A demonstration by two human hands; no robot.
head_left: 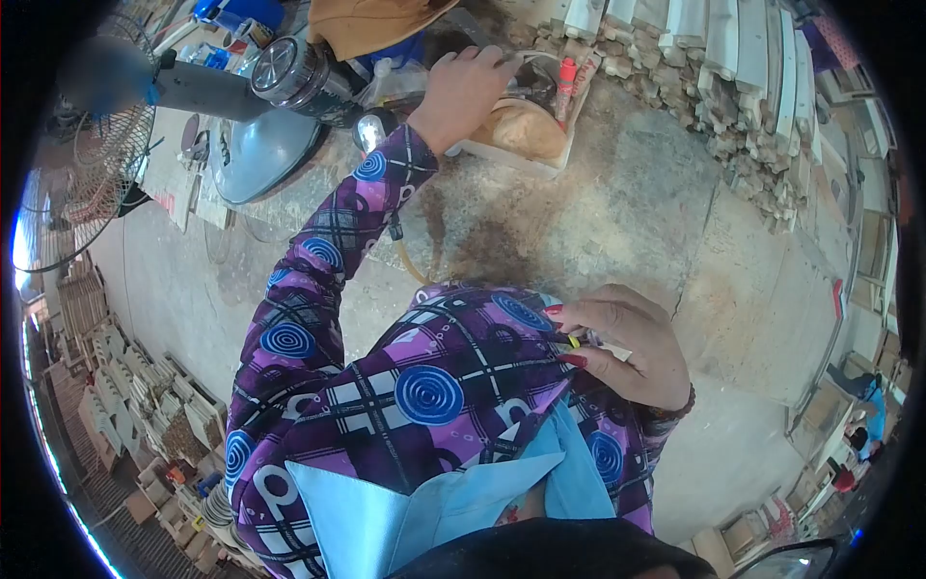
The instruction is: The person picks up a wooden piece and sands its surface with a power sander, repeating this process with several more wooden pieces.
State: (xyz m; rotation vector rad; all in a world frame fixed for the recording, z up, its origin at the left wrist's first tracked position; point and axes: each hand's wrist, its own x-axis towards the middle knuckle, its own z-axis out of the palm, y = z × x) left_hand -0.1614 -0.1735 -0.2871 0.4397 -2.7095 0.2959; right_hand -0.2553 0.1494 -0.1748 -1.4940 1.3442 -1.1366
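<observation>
My left hand [465, 96] reaches across the table, at the left edge of a white tray [506, 162]. Its fingers curl downward and their tips are hidden, so what they hold cannot be made out. In the tray lie a tan, putty-like lump [529, 130] and a red tube or marker [566, 85]. Close to my chest, my right hand [632, 347] pinches a small thin yellow-and-black piece [574, 341] between thumb and fingers, in front of the patterned purple shirt. Below the left wrist, a metal-ended tool [367, 132] is partly covered by the sleeve; a yellowish hose [412, 262] shows nearby.
A steel-lidded flask [280, 69] and a grey dome-shaped cover [262, 159] stand on the left. Pale wood strips [738, 68] are stacked at the back right. A wire fan [96, 164] is at far left. Another person [873, 415] is at far right.
</observation>
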